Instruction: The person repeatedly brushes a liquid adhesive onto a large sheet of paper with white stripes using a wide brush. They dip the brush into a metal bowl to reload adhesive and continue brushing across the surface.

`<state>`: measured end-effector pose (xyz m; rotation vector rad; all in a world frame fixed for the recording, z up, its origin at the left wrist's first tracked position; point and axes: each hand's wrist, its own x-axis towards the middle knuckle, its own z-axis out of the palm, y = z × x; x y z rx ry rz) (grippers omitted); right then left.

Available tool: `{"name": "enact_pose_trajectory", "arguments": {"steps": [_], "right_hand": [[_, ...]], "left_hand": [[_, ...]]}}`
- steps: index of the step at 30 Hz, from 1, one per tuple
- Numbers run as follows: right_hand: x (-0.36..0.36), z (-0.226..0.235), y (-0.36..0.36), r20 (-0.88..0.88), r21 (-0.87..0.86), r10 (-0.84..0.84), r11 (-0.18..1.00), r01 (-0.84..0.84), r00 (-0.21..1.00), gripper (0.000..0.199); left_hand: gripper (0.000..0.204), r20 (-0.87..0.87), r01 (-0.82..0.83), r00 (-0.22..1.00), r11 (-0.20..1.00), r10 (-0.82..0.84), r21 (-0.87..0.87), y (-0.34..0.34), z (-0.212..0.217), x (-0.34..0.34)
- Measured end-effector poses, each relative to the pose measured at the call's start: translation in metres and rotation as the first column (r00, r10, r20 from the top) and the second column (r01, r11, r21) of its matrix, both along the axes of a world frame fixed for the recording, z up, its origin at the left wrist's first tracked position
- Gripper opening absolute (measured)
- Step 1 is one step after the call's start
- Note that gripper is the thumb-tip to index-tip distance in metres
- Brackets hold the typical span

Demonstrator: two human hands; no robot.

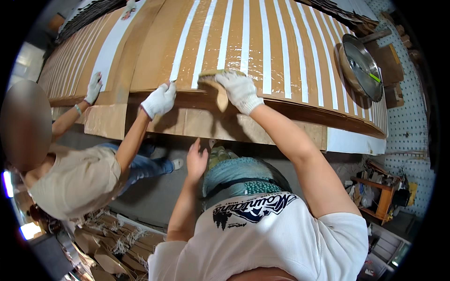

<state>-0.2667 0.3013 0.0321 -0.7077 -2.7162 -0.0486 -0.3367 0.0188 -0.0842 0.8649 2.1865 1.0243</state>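
Observation:
My right hand (238,89), in a white knitted glove, grips a wide flat brush (221,96) with a pale wooden handle. The brush lies at the near edge of a large brown cardboard sheet (300,51), its handle pointing back toward me. White strips (245,37) run across the sheet in rows, and the brown surface around them looks glossy and wet. My left hand (197,160) is bare and hangs below the table edge, fingers apart, holding nothing. Beside it on the left, a co-worker's gloved hand (159,99) touches the end of one strip.
A co-worker (75,182) stands at my left, the other gloved hand (95,86) on a wide white strip. Another person's hand (129,11) shows at the far edge. A metal basin (361,68) with a green-marked tool rests at right. A small wooden shelf (375,196) stands beyond.

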Motion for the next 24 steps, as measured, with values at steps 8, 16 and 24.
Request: {"name": "enact_pose_trajectory", "arguments": {"steps": [8,16,24], "right_hand": [[0.026,0.028,0.02,-0.144,-0.253,0.006,0.967,-0.043,0.99,0.028],[0.096,0.006,0.047,-0.006,-0.239,0.09,0.967,-0.089,0.996,0.019],[0.177,-0.009,0.084,-0.22,-0.373,0.029,0.921,-0.112,0.975,0.026]], "left_hand": [[0.05,0.061,-0.276,0.953,0.935,0.296,-0.223,-0.17,-0.008,0.087],[0.036,0.086,-0.279,0.942,0.898,0.325,-0.34,-0.328,-0.054,0.148],[0.019,-0.333,0.558,0.692,0.768,-0.64,-0.316,-0.47,-0.177,0.095]]}}
